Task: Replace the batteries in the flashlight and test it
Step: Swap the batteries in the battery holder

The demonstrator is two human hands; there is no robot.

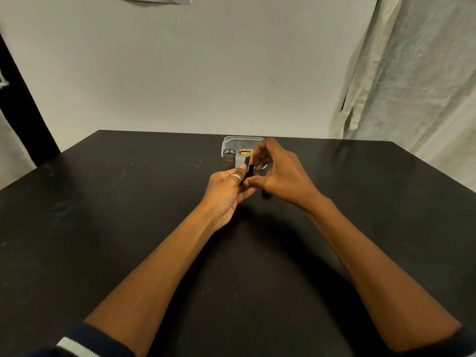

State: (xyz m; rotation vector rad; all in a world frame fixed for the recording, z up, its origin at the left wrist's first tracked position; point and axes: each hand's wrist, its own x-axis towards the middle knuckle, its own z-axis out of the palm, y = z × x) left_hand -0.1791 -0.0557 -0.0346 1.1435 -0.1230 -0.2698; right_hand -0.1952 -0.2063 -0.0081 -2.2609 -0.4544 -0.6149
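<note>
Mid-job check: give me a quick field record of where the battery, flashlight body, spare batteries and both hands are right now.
battery in hand: black and copper battery, held above the table, copper end up
left hand: grips its lower part
right hand: fingertips at its top end
flashlight body: stands open end up on the black table, apart from the hands
spare batteries: lie in the clear container behind the flashlight body
small dark part: under the right hand, unclear

Black-and-copper battery (249,169) upright between both hands; open silver flashlight body (229,157) stands behind it.
</note>
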